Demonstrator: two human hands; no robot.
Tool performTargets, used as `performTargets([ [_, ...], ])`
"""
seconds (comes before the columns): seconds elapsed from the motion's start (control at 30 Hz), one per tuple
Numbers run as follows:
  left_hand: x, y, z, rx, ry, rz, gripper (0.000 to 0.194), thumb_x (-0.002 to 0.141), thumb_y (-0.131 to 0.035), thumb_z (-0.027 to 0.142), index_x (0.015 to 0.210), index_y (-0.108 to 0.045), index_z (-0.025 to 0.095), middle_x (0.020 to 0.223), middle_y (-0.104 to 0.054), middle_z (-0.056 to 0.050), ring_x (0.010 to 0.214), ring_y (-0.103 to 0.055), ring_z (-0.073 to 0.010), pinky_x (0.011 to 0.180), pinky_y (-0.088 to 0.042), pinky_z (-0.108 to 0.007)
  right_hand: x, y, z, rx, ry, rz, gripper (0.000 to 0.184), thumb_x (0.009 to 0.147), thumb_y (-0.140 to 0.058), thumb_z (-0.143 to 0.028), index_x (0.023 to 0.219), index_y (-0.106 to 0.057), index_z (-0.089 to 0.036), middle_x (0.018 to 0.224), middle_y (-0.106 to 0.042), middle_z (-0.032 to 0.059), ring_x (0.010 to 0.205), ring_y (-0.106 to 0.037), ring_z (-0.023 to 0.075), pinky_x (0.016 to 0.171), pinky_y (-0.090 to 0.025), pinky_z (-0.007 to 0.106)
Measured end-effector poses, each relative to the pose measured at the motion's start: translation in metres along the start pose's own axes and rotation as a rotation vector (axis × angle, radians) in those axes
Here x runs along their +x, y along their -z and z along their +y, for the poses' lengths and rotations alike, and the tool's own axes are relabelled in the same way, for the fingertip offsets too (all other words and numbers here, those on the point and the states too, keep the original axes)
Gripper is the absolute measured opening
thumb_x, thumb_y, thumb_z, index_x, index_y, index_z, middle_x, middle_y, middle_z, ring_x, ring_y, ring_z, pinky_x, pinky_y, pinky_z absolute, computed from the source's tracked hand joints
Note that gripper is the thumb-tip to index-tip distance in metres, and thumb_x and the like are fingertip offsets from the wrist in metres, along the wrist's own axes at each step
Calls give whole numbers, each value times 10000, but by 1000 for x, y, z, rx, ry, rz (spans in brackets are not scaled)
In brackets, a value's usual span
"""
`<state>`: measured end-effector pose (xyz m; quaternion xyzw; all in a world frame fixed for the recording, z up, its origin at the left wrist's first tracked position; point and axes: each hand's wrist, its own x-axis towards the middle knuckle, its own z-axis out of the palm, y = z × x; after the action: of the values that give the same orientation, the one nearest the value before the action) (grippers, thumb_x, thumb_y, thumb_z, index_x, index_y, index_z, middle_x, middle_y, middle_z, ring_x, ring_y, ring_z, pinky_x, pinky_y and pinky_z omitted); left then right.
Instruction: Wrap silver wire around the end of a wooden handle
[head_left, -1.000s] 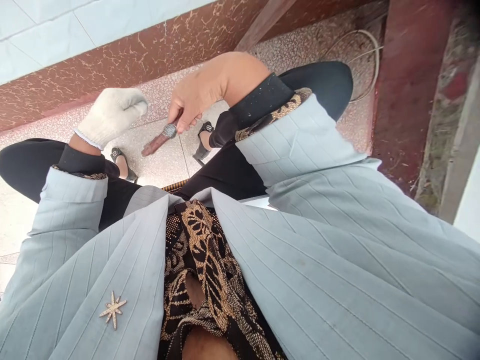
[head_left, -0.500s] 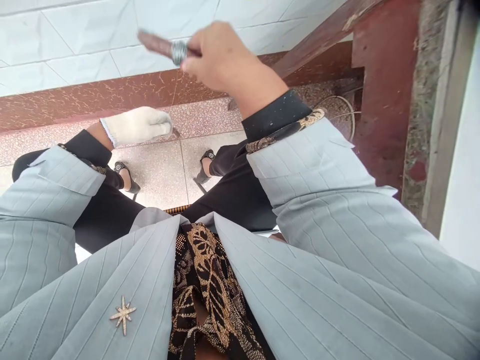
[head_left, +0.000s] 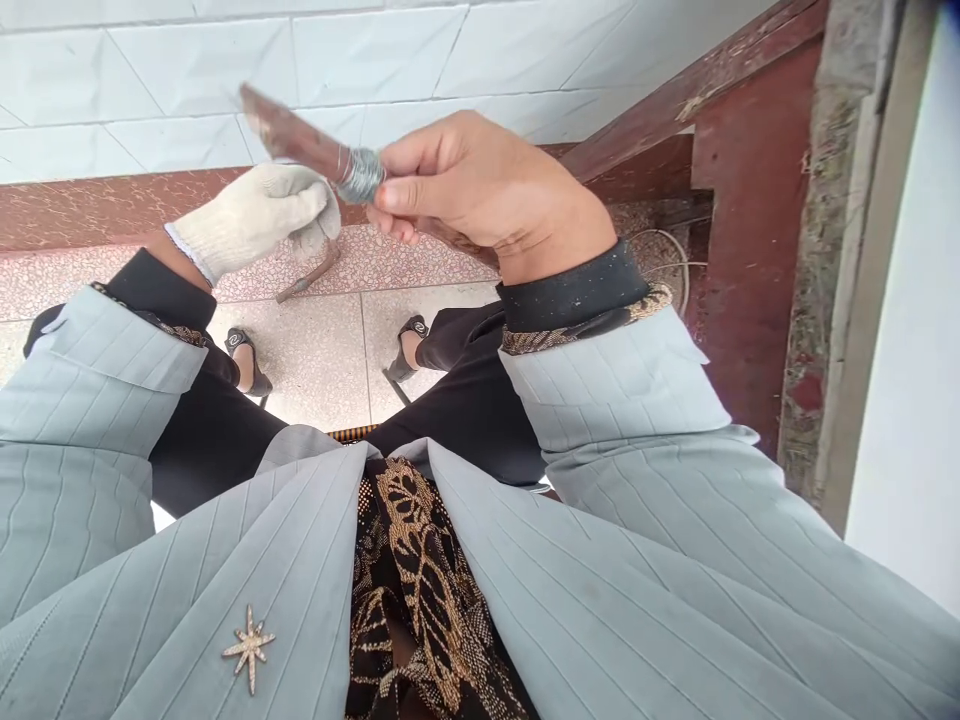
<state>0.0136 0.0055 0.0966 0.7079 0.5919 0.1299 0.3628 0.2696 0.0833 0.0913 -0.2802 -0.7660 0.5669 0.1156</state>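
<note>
A: What is the stick-like tool [head_left: 300,143] made of?
B: Its shaft looks like reddish-brown wood, dull and a bit worn, with a grey metal wire binding [head_left: 361,176] that glints faintly.

A: And the left hand [head_left: 259,217]?
B: It wears a knitted off-white cotton glove, matt and slightly fuzzy. The right hand [head_left: 480,190] is bare skin.

A: The clothes?
B: The jacket [head_left: 645,560] is smooth pale grey cloth with stitched ribs, and carries a shiny gold-coloured star brooch [head_left: 248,646]. The scarf [head_left: 420,590] is black fabric with grainy gold print.

A: The surroundings?
B: The floor [head_left: 322,350] is speckled polished stone; the wall tiles [head_left: 187,80] are glossy white ceramic.
</note>
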Motion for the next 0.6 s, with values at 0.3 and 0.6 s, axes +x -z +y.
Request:
performTargets([
  [0.3, -4, -32, 32, 13, 9, -45, 165, 1055, -751, 384, 1080, -819, 235, 961, -709, -25, 1057, -766, -303, 1008, -626, -415, 16, -3, 14, -256, -209, 348, 183, 1217, -682, -278, 1058, -730, -201, 1174, -841, 127, 1071, -757, 228, 1006, -632, 362],
  [0.6, 0, -26, -18, -13, 59, -14, 139, 1036, -690, 286, 903, -725, 262, 871, -701, -6, 965, -635, -238, 985, -566, -365, 21, -17, 21, -625, -243, -353, 100, 1029, -833, -160, 936, -853, -191, 867, -732, -12, 1031, -758, 198, 1134, -576, 350],
])
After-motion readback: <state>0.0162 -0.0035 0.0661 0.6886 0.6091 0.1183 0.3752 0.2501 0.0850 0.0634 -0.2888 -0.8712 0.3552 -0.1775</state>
